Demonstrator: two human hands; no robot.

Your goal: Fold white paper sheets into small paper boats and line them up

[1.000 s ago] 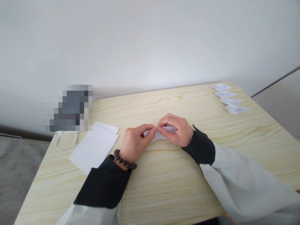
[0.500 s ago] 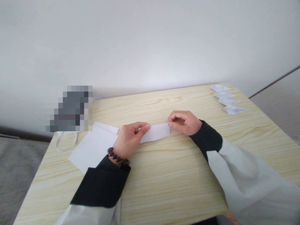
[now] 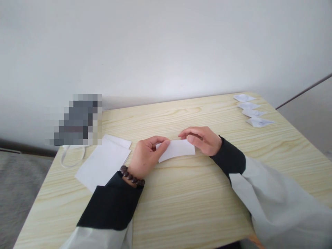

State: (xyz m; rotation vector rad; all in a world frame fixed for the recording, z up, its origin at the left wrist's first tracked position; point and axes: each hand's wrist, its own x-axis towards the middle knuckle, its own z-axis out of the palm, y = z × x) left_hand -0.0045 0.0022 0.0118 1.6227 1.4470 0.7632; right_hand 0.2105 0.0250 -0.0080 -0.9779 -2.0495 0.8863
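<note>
A small white folded paper strip (image 3: 176, 149) is held just above the wooden table (image 3: 186, 200), near its middle. My left hand (image 3: 146, 157) pinches the strip's left end between thumb and fingers; a dark bead bracelet sits on that wrist. My right hand (image 3: 201, 139) pinches the strip's right end, thumb on the near face and fingers curled behind. Both hands are closed on the paper.
A stack of white paper sheets (image 3: 103, 162) lies at the left of the table, with a white looped cord (image 3: 71, 155) beyond it. Several small folded white paper pieces (image 3: 251, 110) sit in a row at the far right corner. A white wall stands behind.
My hands, first close together on the folded paper, moved apart along it, showing it as a long strip. It now looks slightly taller and is tilted more towards me.
</note>
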